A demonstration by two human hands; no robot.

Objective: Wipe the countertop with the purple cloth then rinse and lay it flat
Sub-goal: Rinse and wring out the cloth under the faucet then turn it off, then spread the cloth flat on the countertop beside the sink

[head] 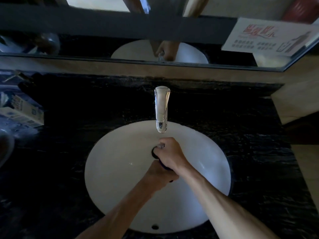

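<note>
Now both hands squeeze the cloth (pixel 164 167) over the sink (pixel 207 152): left hand (pixel 159 176) and right hand (pixel 170 153) each grip it tight. Next, open it and lay it flat on the bench (pixel 250 144).

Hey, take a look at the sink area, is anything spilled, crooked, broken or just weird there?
Nothing stands out. Both hands, left hand and right hand, grip the purple cloth bunched between them over the white basin, below the faucet. A carton lies on the dark countertop at left; too dim to judge spills.
</note>
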